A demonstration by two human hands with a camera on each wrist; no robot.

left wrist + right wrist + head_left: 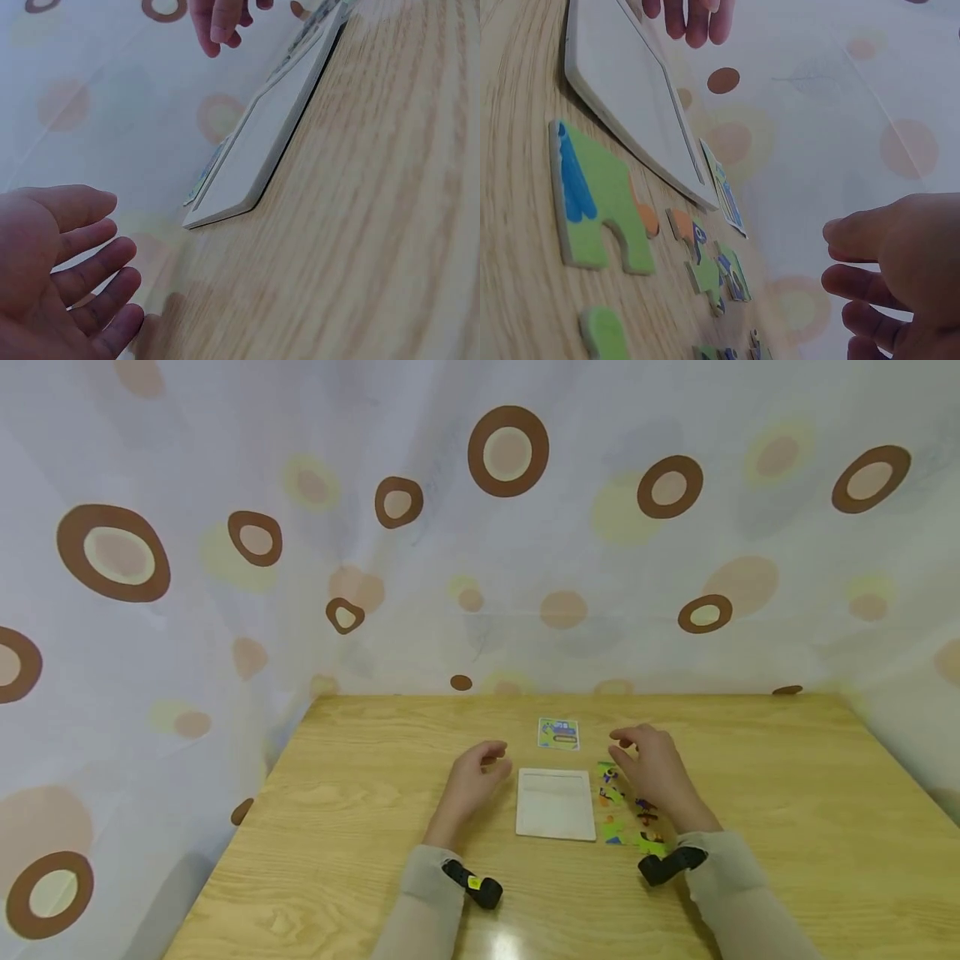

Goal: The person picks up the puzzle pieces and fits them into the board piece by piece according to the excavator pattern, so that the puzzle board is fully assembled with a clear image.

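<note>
A white square puzzle tray (556, 806) with a raised rim lies on the table between both hands. My left hand (477, 774) hovers just left of it, fingers relaxed and holding nothing; the left wrist view shows its palm (45, 277) and spread fingers. Right of the tray lie several loose jigsaw pieces (611, 827), mostly green with orange and blue. Above them is my right hand (651, 768), fingers loosely bent with nothing in them. In the right wrist view a green and blue jigsaw piece (592, 195) lies flat beside the tray, apart from it.
Behind the tray lies a small printed picture card (558, 734). The wooden table (360, 827) reaches back to a white curtain (427, 560) with brown ring patterns, which also hangs along the left and right sides.
</note>
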